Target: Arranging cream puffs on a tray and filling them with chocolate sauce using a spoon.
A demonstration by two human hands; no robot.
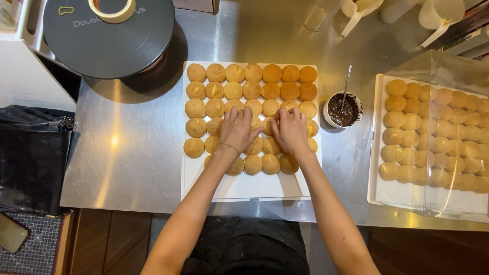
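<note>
Both hands are down flat on the buns in the middle of the white tray [239, 191]. Left hand [237, 130] has the fingers spread and loose, palm resting over a couple of buns, not clamped around any of them. Right hand [290, 130] is pretty much the mirror image, fingers fanned out and pointing up the tray, also not gripping anything as far as I can see. Thumbs nearly meet over one bun between them, so it looks like a pressing or nudging pose rather than a pick-up.

Those round golden buns [252, 89] sit in tight rows, touching each other, filling most of the tray. Bottom row is shorter and the near strip of the tray is bare. Packing them shoulder to shoulder probably keeps them from rolling and squeezes more onto one board.

Just right of the tray, touching or almost touching its edge, is a small cup of dark chocolate-looking spread [342, 109] with a spoon [347, 81] standing in it, handle leaning away, within easy reach of the right hand.

Further right is a second tray of buns [433, 132] under a clear plastic cover [448, 71], I'd guess to keep them from drying out. Up in the left corner there's a big dark disc-shaped lid [109, 40] with a roll of tape [112, 10] on top. Everything sits on a steel counter [132, 153].
</note>
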